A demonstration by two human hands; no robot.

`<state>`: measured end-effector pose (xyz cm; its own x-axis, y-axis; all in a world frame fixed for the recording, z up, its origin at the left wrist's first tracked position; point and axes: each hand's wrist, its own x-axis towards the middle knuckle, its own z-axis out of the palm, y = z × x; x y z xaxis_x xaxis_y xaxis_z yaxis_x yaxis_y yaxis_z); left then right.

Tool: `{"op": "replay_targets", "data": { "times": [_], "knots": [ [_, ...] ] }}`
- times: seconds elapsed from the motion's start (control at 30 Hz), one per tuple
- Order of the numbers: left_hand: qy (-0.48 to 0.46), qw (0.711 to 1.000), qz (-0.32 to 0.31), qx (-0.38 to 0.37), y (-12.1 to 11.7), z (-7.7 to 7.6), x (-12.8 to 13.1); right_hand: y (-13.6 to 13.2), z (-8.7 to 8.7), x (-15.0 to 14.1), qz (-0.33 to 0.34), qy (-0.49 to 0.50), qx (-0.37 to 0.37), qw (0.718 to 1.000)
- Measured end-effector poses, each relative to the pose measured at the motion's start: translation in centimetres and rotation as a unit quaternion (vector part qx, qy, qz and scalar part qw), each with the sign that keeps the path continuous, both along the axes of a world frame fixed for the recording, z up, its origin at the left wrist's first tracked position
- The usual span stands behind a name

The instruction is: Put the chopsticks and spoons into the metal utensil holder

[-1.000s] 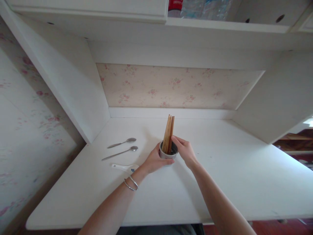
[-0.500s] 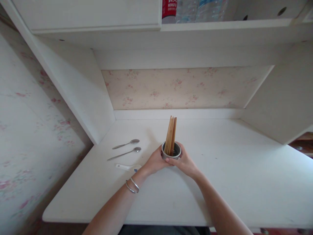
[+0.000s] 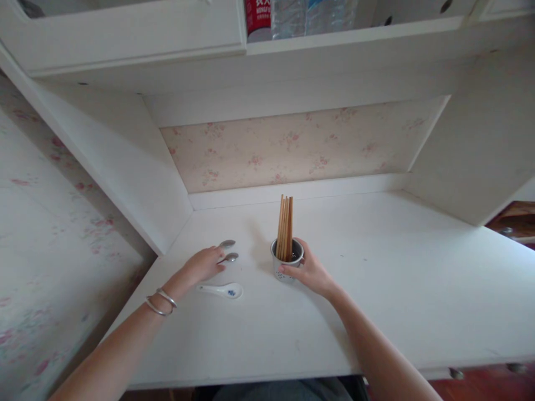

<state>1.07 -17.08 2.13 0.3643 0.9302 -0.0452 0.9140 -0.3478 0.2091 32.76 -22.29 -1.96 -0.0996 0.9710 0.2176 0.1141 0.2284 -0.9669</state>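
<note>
My right hand is wrapped round the right side of a perforated metal utensil holder, its thumb across the front. A bundle of wooden chopsticks stands upright in the holder, leaning slightly. My left hand is over the handles of two metal spoons, thumb and fingers apart. The bowls of the far metal spoon and the near metal spoon show past the fingertips; the handles are mostly hidden. Closer to me lies a white ceramic spoon with a blue pattern.
The white desk has a left side panel and a right side panel. Overhead runs a shelf holding clear plastic bottles and a red-labelled bottle. Floral wallpaper covers the back.
My left hand has let go of the utensil holder and moved left to the metal spoons. The right hand still grips the holder. The view has tilted a little.
</note>
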Motion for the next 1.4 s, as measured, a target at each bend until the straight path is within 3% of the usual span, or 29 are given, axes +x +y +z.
{"op": "replay_targets", "data": {
  "times": [0.17, 0.3, 0.4, 0.5, 0.6, 0.7, 0.77, 0.83, 0.97, 1.07, 1.27, 1.4],
  "knots": [
    [0.003, 0.999, 0.003, -0.035, 0.2, -1.7, -1.4, 0.0, 0.0, 0.0, -0.003, -0.014, -0.005, 1.0],
    [0.016, 1.0, -0.009, -0.005, 1.3, -0.9, -0.6, 0.0, 0.2, -0.1, -0.001, -0.015, -0.002, 1.0],
    [-0.037, 0.998, 0.021, 0.048, 1.7, 2.2, 1.3, -0.2, 0.5, -0.2, 0.002, -0.018, 0.005, 1.0],
    [-0.182, 0.979, 0.034, 0.091, 1.3, 6.9, 4.3, -0.3, 0.7, -0.2, 0.0, -0.017, 0.011, 1.0],
    [-0.381, 0.922, 0.018, 0.07, 0.1, 10.9, 7.6, -0.3, 0.8, -0.2, -0.004, -0.023, 0.012, 1.0],
    [-0.489, 0.87, -0.001, 0.063, -1.1, 12.2, 10.9, -0.3, 0.8, -0.3, -0.002, -0.017, 0.017, 1.0],
    [-0.525, 0.85, -0.012, 0.046, -1.6, 11.3, 12.7, -0.3, 0.8, -0.4, 0.001, -0.01, 0.024, 1.0],
    [-0.531, 0.847, -0.011, 0.028, -1.6, 9.4, 14.1, -0.4, 0.9, -0.4, 0.001, -0.012, 0.027, 1.0],
    [-0.487, 0.872, 0.028, 0.049, -1.1, 4.9, 15.2, -0.4, 1.0, -0.2, -0.001, -0.027, 0.028, 0.999],
    [-0.461, 0.885, 0.041, 0.054, -1.1, 2.4, 15.1, -0.4, 1.1, -0.1, 0.003, -0.031, 0.031, 0.999],
    [-0.464, 0.881, 0.044, 0.083, -1.4, 0.2, 14.7, -0.4, 1.1, -0.2, -0.003, -0.044, 0.028, 0.999],
    [-0.505, 0.86, 0.068, 0.021, -1.6, -0.6, 14.3, -0.4, 1.0, -0.2, -0.002, -0.044, 0.023, 0.999]
  ]
}}
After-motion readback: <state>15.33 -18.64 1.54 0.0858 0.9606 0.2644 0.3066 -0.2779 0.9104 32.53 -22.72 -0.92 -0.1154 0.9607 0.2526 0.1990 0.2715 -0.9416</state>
